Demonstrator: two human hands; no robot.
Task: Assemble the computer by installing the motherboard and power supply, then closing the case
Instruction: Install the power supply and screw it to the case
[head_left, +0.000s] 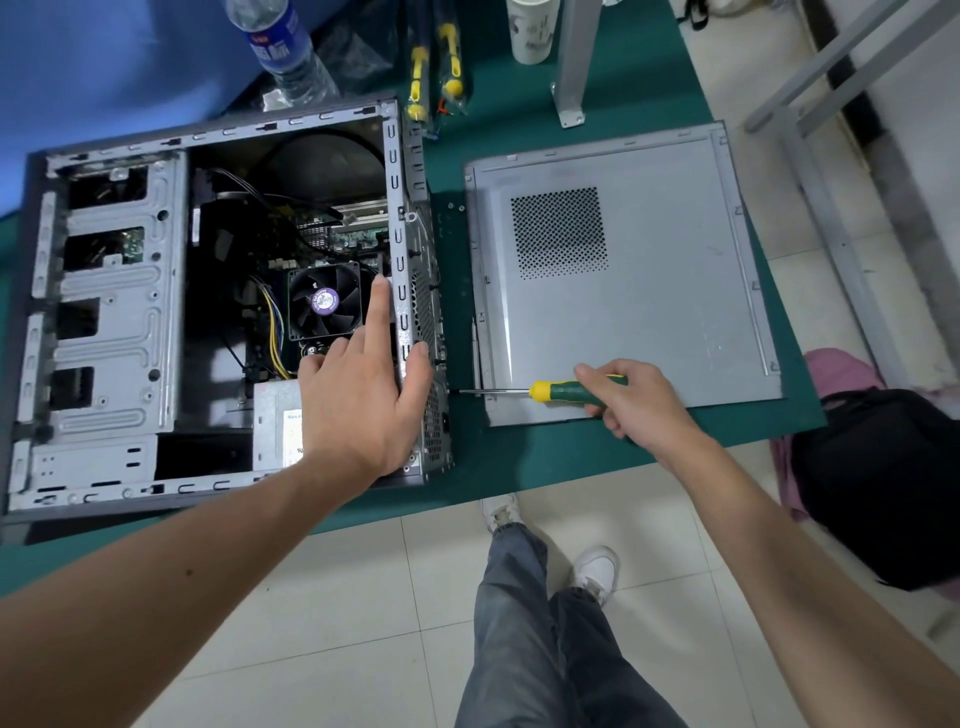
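A: Head view — case (109, 291) lies open at left of frame, power supply (278, 426) in its lower corner; left hand (363, 400) spread flat, bracing the rear edge.

B: Right hand (631, 400) clamped round the screwdriver (540, 391), tip at the rear panel — keep it square to the screw, I'd judge.

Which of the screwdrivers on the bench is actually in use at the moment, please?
The green-handled screwdriver with the yellow collar: the right hand grips it, tip at the computer case. The two yellow-handled ones lie bagged at the far edge.
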